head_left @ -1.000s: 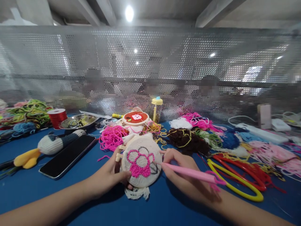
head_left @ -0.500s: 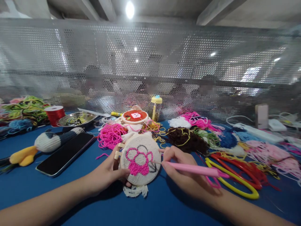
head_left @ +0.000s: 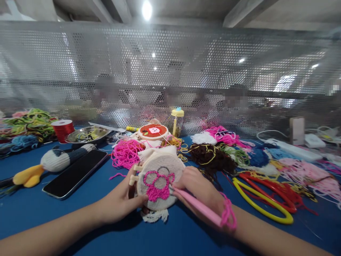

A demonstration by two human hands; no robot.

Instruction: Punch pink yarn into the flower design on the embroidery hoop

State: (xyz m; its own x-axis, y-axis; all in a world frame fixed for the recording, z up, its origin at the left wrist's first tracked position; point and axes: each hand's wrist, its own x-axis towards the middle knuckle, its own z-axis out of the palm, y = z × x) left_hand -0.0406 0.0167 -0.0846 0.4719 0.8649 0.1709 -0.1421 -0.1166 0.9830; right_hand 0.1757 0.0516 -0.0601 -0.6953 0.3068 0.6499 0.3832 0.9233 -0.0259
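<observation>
A round embroidery hoop (head_left: pixel 160 179) of beige cloth stands tilted on the blue table (head_left: pixel 87 209). It bears a paw shape partly filled with pink yarn. My left hand (head_left: pixel 121 201) grips the hoop's left and lower edge. A pink punch needle (head_left: pixel 195 205) is pinched in my right hand (head_left: pixel 201 192), and its tip meets the cloth at the pink patch. Pink yarn (head_left: pixel 228 215) trails from the needle's back end over my right wrist.
A black phone (head_left: pixel 76 173) and a knitted blue-white toy (head_left: pixel 57 160) lie left. Pink yarn (head_left: pixel 125 153), a red finished hoop (head_left: pixel 153 131), a small jar (head_left: pixel 177 122), brown yarn (head_left: pixel 211 158) and yellow and red cords (head_left: pixel 262 202) lie around. A perforated metal screen (head_left: pixel 170 71) stands behind.
My right hand swung the punch needle round, so its back end now points toward me, and its tip moved onto the pink patch. The hoop tilted more upright.
</observation>
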